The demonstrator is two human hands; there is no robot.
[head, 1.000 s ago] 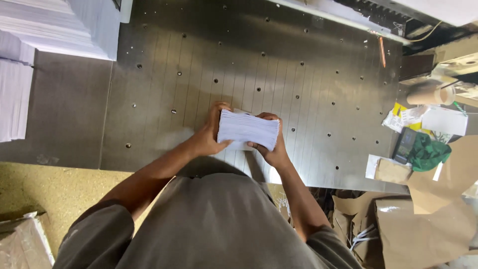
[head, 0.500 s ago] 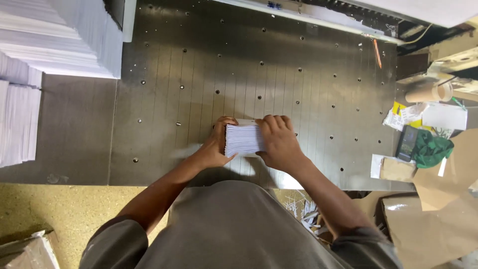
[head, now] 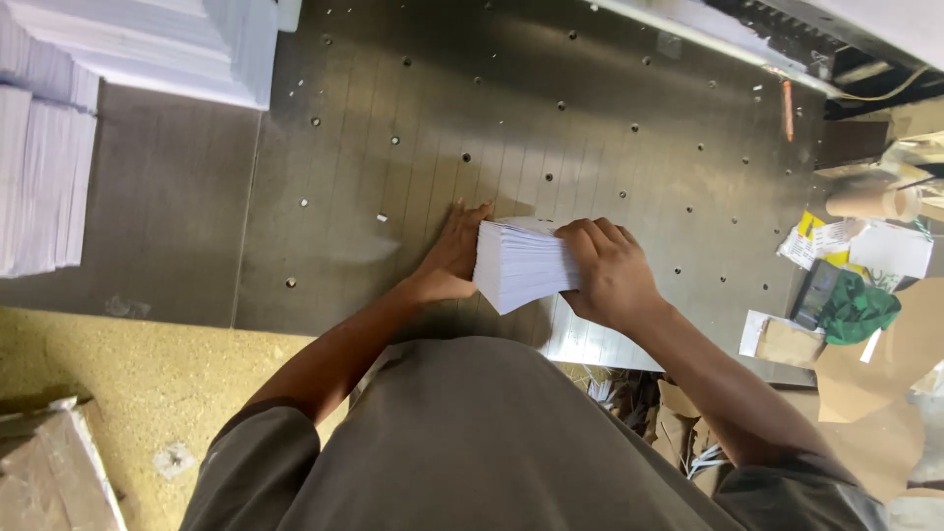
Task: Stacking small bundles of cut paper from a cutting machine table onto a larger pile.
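Both hands clamp the paper stack [head: 521, 264] on the metal table [head: 590, 128]. Since earlier, the left hand [head: 450, 258] has flattened against its left end, while the right hand [head: 610, 270] stays curled over its right end.

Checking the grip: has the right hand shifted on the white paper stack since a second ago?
Yes. The right hand has come from the white paper stack's lower right corner up over its right end.

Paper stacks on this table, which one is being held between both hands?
The small white stack at the table's near edge, pressed between the left hand and right hand; the bigger stacks lie untouched far left.
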